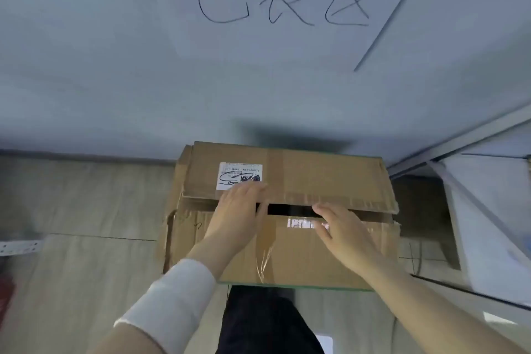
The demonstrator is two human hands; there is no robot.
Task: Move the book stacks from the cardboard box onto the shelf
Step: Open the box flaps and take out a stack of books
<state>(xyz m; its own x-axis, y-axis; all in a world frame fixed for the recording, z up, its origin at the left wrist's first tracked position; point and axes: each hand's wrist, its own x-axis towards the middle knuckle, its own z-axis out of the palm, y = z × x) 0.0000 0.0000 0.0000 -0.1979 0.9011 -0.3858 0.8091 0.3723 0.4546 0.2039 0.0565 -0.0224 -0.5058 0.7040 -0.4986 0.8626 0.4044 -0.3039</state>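
Observation:
A brown cardboard box (330, 175) stands on the floor against the wall, its two top flaps nearly closed with a dark narrow gap between them. A white label sits on the far flap. My left hand (240, 207) lies flat across the gap, fingers on the far flap by the label. My right hand (342, 230) rests on the near flap with its fingertips at the edge of the gap. Both hands have fingers spread and hold nothing. No books show; the inside of the box is hidden. The white metal shelf (471, 135) stands to the right.
A pale wall (115, 66) with handwritten black characters rises right behind the box. Wood-patterned floor (71, 267) spreads to the left. My dark trouser leg (267, 322) is just in front of the box. A white perforated metal strip (20, 247) lies at the left edge.

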